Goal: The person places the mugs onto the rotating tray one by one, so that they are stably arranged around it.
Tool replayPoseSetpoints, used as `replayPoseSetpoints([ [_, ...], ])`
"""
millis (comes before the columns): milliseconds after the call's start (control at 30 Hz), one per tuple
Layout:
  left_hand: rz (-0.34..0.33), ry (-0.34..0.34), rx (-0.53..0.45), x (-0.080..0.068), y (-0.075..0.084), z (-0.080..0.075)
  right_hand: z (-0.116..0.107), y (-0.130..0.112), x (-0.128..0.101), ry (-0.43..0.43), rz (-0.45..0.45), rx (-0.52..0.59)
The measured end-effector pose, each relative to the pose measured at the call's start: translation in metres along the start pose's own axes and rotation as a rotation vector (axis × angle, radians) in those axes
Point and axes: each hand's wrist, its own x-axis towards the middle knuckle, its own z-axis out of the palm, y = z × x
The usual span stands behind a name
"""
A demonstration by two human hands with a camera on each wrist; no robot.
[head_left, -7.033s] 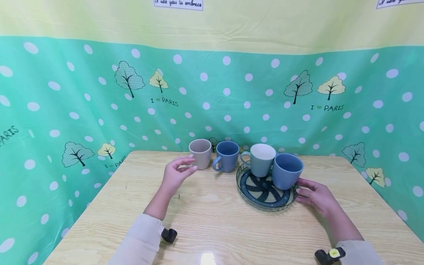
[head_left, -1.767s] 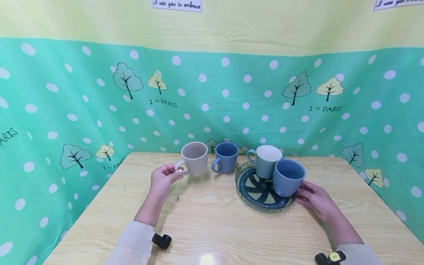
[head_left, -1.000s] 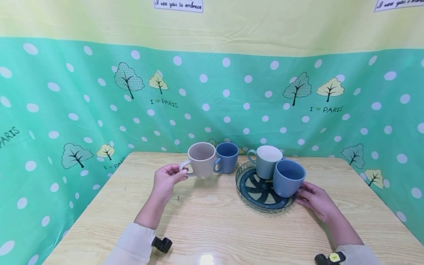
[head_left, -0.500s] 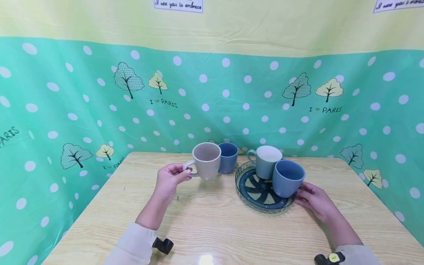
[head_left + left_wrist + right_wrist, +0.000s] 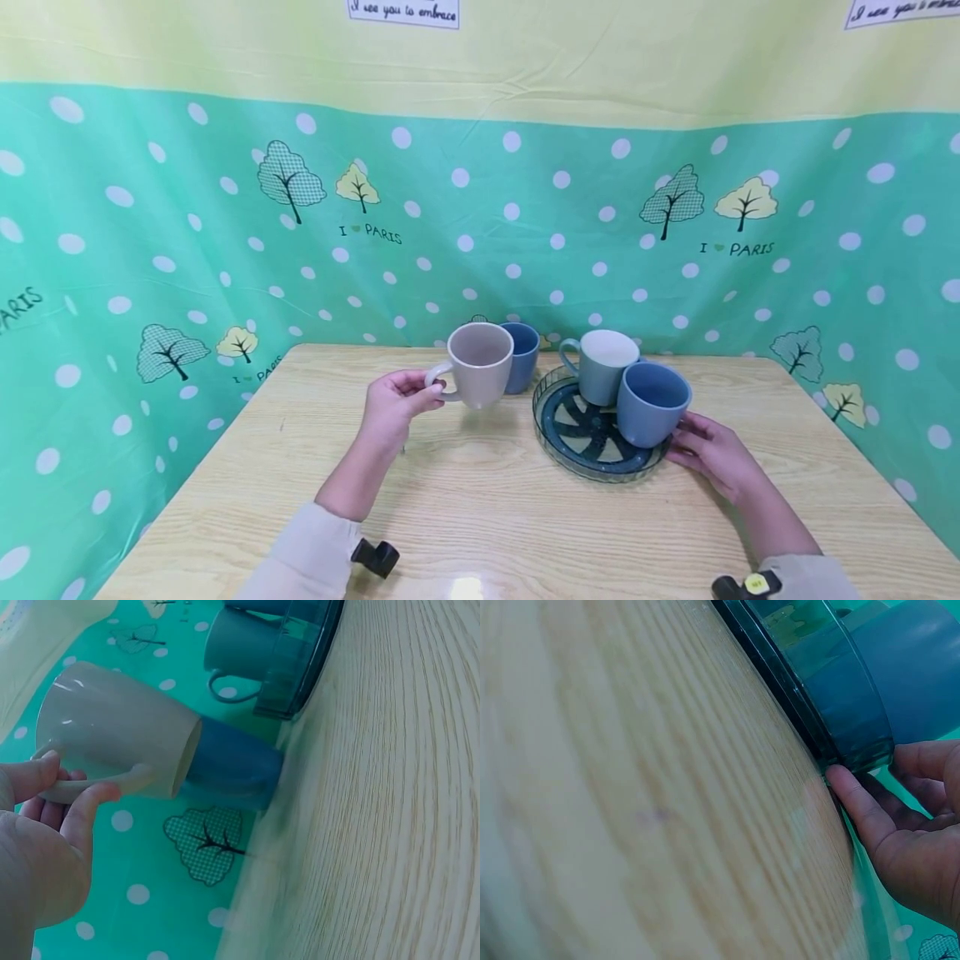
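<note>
My left hand [image 5: 393, 408] grips the handle of a beige mug [image 5: 482, 367], held upright above the table with its shadow below. In the left wrist view thumb and fingers pinch that handle [image 5: 97, 784]. Partly hidden behind the beige mug stands a blue mug [image 5: 525, 358]. A clear round tray [image 5: 555, 446] with a dark pinwheel base holds a grey-green mug [image 5: 603, 371] with a white inside and a larger grey-blue mug [image 5: 648, 408]. My right hand [image 5: 712, 454] touches the tray's right side with extended fingers, beside the grey-blue mug; thumb low at the tray's base in the right wrist view.
All stands on a light wood-grain table [image 5: 480, 517]. Right behind its back edge hangs a green, white-dotted curtain [image 5: 510, 225] with printed trees. The grey-green mug's handle [image 5: 570, 357] points left over the tray's rim.
My left hand has taken the beige mug from the back by its handle, lifted it and moved it rightward, across the blue mug. My right hand stays at the tray.
</note>
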Motion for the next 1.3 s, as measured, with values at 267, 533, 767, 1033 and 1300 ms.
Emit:
replayPoseSetpoints([
  [267,-0.003,-0.028,-0.002,0.0,-0.001,0.01,-0.001,0.001,0.001,0.002,0.006,-0.004],
  [533,-0.005,-0.047,-0.018,0.0,-0.005,0.02,-0.001,0.002,0.001,0.003,0.002,0.003],
  [767,-0.01,-0.073,-0.027,0.001,-0.006,0.03,-0.001,0.002,0.001,0.003,0.0,0.013],
  [1033,-0.009,-0.087,-0.046,0.0,-0.006,0.04,-0.001,0.002,0.002,0.005,0.002,0.016],
  [1300,-0.021,-0.083,-0.035,0.005,-0.009,0.047,-0.001,0.004,0.002,0.005,0.005,0.012],
])
